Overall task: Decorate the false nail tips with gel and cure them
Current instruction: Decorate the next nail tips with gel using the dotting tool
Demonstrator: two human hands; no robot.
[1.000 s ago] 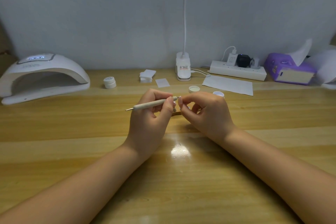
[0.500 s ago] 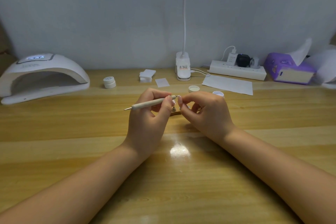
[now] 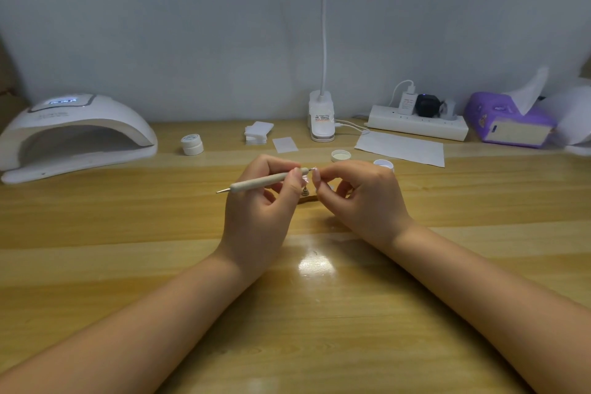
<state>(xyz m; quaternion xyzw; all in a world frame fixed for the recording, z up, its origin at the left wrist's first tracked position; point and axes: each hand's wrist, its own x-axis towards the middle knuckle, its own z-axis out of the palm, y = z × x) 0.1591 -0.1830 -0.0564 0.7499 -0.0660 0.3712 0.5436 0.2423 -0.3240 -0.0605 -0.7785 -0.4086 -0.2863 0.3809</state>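
1. The nail tip is sitting at mid-table, raised above the surface, between the thumb and forefinger of the right hand; it is small and mostly hidden, so its decoration cannot be told.
2. The right hand is pinching the nail tip with thumb and forefinger, and its other fingers are curling loosely beneath.
3. The left hand is gripping a pale dotting pen between thumb and fingers, with all its fingers curled round the shaft.
4. The pen is lying almost level, its right metal point touching or just beside the nail tip, its left metal point sticking out past the hand.
5. A small metal stand is showing on the table just below the gap between the two hands; its base is partly hidden.
6. Two small open white pots, one and another, are standing just behind the right hand.
7. A closed white jar is standing near the curing lamp, which is sitting at far left with its display lit.
8. White pads, a desk lamp base, a paper sheet, a power strip and a purple tissue box are lining the back edge.
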